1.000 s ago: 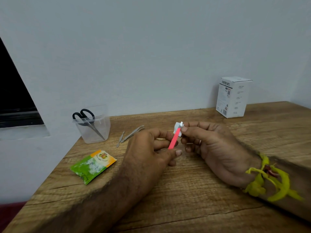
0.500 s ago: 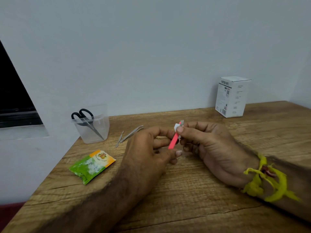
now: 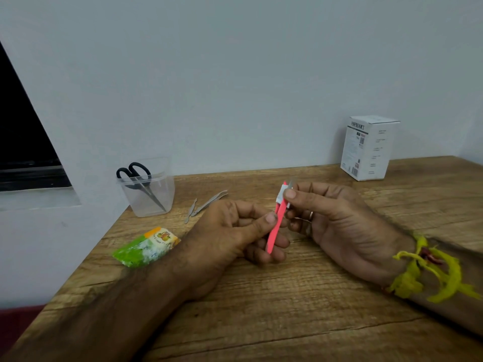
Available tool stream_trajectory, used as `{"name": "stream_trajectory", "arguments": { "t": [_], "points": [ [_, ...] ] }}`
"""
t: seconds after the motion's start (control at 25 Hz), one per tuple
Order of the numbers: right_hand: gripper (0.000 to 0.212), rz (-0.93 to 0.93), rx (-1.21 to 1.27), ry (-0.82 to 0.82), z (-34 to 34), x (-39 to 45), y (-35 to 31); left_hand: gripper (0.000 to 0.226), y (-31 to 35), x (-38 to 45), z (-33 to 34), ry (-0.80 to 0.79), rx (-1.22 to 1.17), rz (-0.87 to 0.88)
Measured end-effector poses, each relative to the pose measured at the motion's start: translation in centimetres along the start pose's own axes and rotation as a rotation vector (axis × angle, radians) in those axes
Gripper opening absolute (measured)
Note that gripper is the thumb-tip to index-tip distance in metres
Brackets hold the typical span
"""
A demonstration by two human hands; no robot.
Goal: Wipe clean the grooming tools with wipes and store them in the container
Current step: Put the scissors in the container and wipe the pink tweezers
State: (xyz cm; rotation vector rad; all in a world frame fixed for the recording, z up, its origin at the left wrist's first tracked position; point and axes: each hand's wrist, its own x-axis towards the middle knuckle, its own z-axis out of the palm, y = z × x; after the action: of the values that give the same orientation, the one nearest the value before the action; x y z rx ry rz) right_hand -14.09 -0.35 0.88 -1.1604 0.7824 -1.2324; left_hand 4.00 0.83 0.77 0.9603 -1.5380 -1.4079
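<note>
**Pink razor held mid-table**

My left hand [image 3: 235, 231] pinches the pink razor [image 3: 275, 228] low; my right hand [image 3: 337, 220] clamps a white wipe [image 3: 280, 198] round its top, blade mostly hidden. Bare table [image 3: 300, 309] lies before me; the container [image 3: 149, 194] sits by the left edge.

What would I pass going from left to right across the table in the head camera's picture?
Green packet → clear container holding scissors → metal tools → left hand → pink tool → right hand → white box.
</note>
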Motion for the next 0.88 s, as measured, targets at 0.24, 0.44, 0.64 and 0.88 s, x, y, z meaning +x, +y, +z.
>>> {"name": "stream_trajectory", "arguments": {
  "t": [0.24,0.44,0.64,0.88],
  "points": [
    [0.029,0.025,-0.006,-0.046,0.19,0.08,0.36,0.025,0.06,0.02,0.21,0.028,-0.098,-0.035],
    [0.032,0.045,-0.013,-0.063,0.18,0.02,0.2,0.018,-0.01,-0.03,0.3,0.056,-0.109,-0.031],
    [0.017,0.032,0.006,-0.052,0.18,0.0,0.42,0.018,-0.02,0.01,0.21,0.019,-0.127,-0.05],
    [0.023,-0.014,-0.06,-0.086,0.69,-0.32,0.36,0.021,-0.12,0.01,0.09,0.037,-0.141,-0.034]
  ]
}}
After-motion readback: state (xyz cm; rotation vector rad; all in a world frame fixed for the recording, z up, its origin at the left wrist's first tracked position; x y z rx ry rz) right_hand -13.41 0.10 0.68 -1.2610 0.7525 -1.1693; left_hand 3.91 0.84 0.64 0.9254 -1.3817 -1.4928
